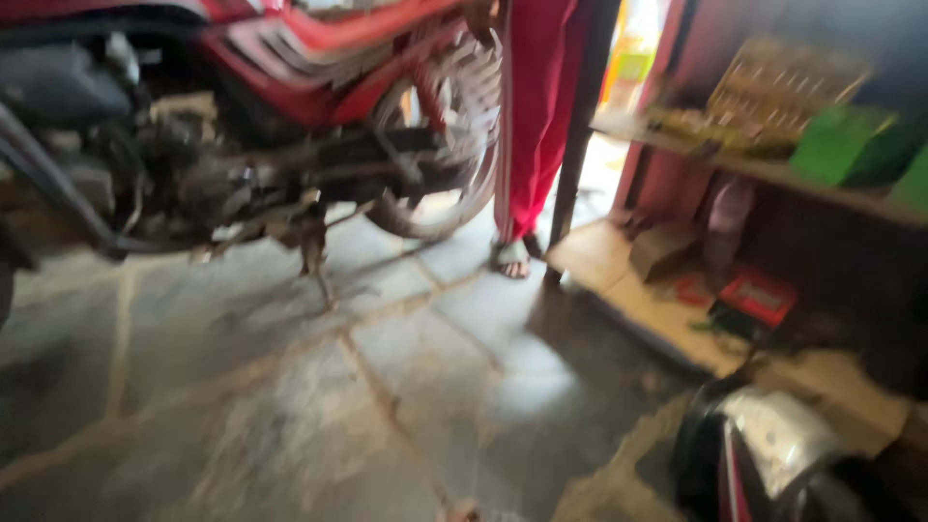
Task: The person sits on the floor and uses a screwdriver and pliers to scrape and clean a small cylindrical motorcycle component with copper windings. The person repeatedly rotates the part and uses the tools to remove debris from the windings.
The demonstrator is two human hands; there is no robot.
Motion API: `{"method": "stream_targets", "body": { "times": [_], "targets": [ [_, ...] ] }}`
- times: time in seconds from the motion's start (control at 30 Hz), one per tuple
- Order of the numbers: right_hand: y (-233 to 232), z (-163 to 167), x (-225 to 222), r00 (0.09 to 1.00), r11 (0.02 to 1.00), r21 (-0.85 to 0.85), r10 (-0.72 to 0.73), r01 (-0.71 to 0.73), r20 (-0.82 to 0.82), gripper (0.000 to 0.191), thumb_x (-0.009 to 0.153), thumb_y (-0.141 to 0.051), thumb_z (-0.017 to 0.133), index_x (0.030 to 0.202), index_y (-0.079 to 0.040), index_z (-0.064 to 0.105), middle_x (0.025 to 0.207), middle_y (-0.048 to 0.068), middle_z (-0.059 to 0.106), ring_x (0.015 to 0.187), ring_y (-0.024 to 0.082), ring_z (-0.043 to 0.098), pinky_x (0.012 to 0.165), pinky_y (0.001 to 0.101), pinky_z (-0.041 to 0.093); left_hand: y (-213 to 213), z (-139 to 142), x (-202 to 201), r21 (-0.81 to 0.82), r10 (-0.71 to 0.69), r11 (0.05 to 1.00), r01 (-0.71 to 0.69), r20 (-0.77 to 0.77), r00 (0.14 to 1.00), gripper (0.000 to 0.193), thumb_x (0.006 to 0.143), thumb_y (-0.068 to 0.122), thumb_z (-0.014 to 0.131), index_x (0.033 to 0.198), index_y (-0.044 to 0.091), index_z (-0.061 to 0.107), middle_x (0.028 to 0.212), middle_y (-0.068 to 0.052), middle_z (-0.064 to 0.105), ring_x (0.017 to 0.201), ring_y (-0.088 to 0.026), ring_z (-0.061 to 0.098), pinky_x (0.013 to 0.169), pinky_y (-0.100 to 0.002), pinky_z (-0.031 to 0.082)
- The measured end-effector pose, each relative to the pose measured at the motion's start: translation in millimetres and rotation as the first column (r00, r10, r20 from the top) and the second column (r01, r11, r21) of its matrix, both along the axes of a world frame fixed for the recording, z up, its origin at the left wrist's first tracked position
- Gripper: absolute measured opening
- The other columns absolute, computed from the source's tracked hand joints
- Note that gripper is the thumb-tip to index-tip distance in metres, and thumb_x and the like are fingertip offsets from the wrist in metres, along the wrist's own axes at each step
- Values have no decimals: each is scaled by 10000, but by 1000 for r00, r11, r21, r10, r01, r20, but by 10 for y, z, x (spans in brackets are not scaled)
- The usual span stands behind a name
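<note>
A red motorcycle [290, 106] stands on its stand on a grey stone-slab floor [290, 387], its rear wheel [445, 145] beside another person's red-trousered leg [532, 116] and sandalled foot [512, 259]. To the right, low wooden shelves [677, 319] carry green boxes [841, 145] and a red box [759, 295]. What may be a chrome-and-black fuel tank [773, 454] lies lower right, though blur obscures it. Neither of the wearer's hands is in frame, so no grip can be told.

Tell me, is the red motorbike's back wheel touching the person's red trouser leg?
Cannot tell. In the head view the back wheel and the red trouser leg overlap at the rim, but the picture is blurred and the leg may stand behind it.
</note>
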State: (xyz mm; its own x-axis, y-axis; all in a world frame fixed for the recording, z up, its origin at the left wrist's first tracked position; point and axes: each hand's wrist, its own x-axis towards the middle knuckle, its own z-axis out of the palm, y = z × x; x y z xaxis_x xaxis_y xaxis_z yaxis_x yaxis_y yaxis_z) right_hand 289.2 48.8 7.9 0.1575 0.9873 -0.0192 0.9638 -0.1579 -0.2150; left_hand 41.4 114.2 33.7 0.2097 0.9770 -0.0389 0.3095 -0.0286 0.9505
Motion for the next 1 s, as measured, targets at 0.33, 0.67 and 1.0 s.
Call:
{"method": "stream_targets", "body": {
  "times": [0.33, 0.67, 1.0],
  "targets": [
    [-621, 11, -246, 967, 969, 137, 179, -205, 182, 521, 834, -294, 690, 1344, -238, 606, 1390, 129, 537, 1210, 307, 511, 989, 533, 381, -234, -133, -245, -129, -36, 991, -15, -380, 924, 826, 629, 295, 931, 1355, 324, 539, 1199, -108, 585, 1111, -343, 647, 946, -452, 535],
    [-673, 262, -492, 908, 922, 118, 331, -369, 255, 516, 885, -277, 624, 1387, -174, 568, 1339, 178, 519, 1196, 337, 504, 931, 531, 387, -257, -57, -172, -91, -25, 996, -14, -409, 912, 683, 637, 272, 942, 1238, 284, 617, 1140, -96, 588, 1060, -333, 663, 905, -449, 551],
    [-519, -136, -279, 793, 797, 269, 376, -541, 479, 522, 766, -297, 632, 1280, -213, 661, 1278, 221, 589, 1069, 432, 586, 816, 615, 494, -223, -149, -209, 7, -45, 999, 51, -374, 926, 665, 657, 247, 923, 1243, 283, 611, 1182, -111, 608, 1066, -342, 656, 900, -460, 557]
  ]
}}
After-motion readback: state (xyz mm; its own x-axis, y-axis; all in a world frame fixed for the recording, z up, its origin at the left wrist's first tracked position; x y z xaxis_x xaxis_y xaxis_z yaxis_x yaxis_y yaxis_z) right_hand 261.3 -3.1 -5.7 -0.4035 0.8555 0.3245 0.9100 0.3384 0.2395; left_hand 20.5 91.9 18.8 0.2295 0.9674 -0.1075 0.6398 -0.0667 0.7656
